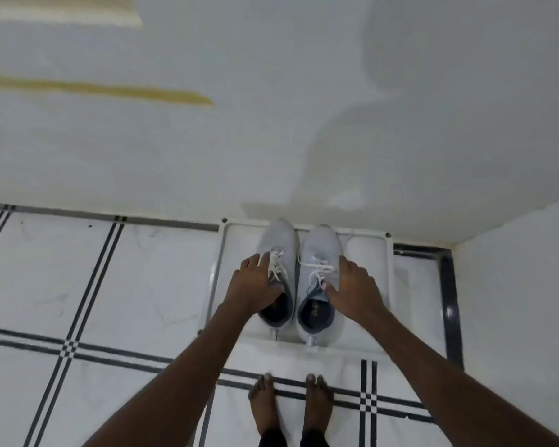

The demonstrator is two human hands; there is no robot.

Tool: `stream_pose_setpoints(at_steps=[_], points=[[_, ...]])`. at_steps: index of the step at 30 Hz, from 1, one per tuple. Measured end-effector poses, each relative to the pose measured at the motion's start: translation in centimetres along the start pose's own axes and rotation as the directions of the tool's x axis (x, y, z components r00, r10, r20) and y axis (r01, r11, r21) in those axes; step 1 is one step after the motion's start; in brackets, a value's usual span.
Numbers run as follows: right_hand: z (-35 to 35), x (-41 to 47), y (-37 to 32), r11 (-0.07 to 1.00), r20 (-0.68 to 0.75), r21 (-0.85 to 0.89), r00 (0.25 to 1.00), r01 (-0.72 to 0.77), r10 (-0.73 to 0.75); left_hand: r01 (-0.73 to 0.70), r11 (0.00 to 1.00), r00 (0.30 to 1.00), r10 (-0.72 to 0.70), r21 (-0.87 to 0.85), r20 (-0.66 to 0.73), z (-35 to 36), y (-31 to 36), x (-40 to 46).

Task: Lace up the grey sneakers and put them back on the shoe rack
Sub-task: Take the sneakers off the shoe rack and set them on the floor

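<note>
Left hand: your left hand (255, 283) lies flat over the outer side of the left sneaker (278, 272), fingers spread along the upper and thumb at the collar. It is pressed on, not closed around, so you look to be steadying or seating the shoe, not lifting it.
Right hand: your right hand (352, 285) mirrors it on the right sneaker (318, 279), fingers splayed on the outer flank, thumb near the tongue. The hold is loose and open.
Sneakers: both stand upright, side by side and nearly touching, toes toward the wall (271, 124), heels toward you. Pale grey knit uppers, darker lining, rounded toes, small heel tabs.
Laces: white flat laces (315, 264) are threaded on both; whether they are knotted cannot be told.
Shoe rack: the pair sits on a white moulded shelf (368, 250) with a raised rim and rounded corners, set against the wall near the corner.
Floor: glossy white tiles (110, 285) with paired black lines; your bare feet (288, 404) stand just short of the rack.
Progress: judged near completion.
</note>
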State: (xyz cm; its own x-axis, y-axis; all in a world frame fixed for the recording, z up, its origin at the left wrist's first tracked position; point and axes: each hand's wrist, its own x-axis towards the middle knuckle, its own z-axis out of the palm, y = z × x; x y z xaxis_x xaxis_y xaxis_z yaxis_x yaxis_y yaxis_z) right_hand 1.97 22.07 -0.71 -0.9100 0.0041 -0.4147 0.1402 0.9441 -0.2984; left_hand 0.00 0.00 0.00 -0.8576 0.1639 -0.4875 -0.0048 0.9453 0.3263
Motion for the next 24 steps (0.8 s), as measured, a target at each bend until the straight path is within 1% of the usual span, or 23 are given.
stream_pose_setpoints(at_steps=[2, 4, 6, 7, 11, 14, 16, 19, 24], points=[[3.0, 0.8, 0.9, 0.989, 0.078, 0.091, 0.991, -0.114, 0.107, 0.059, 0.997, 0.998, -0.057, -0.049, 0.041, 2.3, -1.2, 1.5], [5.6, 1.0, 1.6, 0.962, 0.178, 0.154, 0.964, -0.225, 0.197, 0.116, 0.991, 0.991, -0.111, -0.07, 0.073, 4.3, -2.5, 2.3], [7.7, 1.4, 2.1, 0.93, 0.217, 0.202, 0.94, -0.308, 0.264, 0.146, 0.986, 0.988, -0.141, -0.081, 0.069, 6.0, -3.5, 2.9], [8.3, 1.6, 2.2, 0.919, 0.206, 0.221, 0.937, -0.326, 0.283, 0.147, 0.986, 0.988, -0.144, -0.083, 0.048, 6.5, -3.8, 3.0], [9.2, 2.0, 1.8, 0.906, 0.147, 0.236, 0.935, -0.351, 0.324, 0.157, 0.982, 0.985, -0.164, -0.106, -0.057, 7.2, -4.0, 2.9], [8.6, 1.4, 1.5, 0.901, 0.091, 0.263, 0.939, -0.344, 0.332, 0.153, 0.974, 0.973, -0.178, -0.165, -0.148, 6.7, -3.7, 1.8], [7.7, 0.8, 1.3, 0.896, 0.074, 0.286, 0.94, -0.339, 0.332, 0.151, 0.967, 0.965, -0.189, -0.206, -0.182, 6.0, -3.6, 0.9], [6.1, -0.8, 0.8, 0.904, 0.034, 0.305, 0.952, -0.298, 0.303, 0.144, 0.954, 0.958, -0.201, -0.262, -0.205, 4.5, -3.3, -1.3], [3.5, -6.6, -0.5, 0.927, -0.078, 0.306, 0.964, -0.219, 0.253, 0.063, 0.954, 0.947, -0.15, -0.294, -0.283, 2.2, -3.3, -7.3]])
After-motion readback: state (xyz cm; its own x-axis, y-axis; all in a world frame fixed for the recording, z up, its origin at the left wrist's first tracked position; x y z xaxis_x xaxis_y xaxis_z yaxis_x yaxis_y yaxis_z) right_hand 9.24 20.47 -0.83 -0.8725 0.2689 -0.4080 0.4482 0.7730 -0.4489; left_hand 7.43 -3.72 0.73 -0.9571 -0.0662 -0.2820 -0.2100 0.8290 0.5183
